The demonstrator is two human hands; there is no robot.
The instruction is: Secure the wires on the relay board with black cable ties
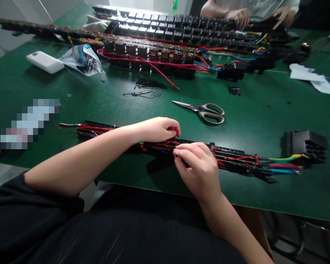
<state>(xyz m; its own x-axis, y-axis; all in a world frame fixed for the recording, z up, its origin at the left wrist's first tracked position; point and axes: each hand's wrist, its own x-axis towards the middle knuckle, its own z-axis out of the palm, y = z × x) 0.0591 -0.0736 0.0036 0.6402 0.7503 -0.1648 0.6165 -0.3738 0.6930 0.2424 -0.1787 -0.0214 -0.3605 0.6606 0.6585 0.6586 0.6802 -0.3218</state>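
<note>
A long black strip with red and blue wires along it lies across the near side of the green table. My left hand is closed over its far edge near the middle, fingers curled against it, the fingertips partly hidden. Just to the right, my right hand pinches at the strip's near edge, thumb against fingers. A tiny dark bit shows at those fingertips, too small to name. Yellow-green, red and blue wires leave the strip's right end beside a black connector block. Scissors lie beyond my hands.
Further strips with black modules and red cables fill the far side. Thin black ties lie in front of them, near a plastic bag and a white case. Another person's hands are at the far right.
</note>
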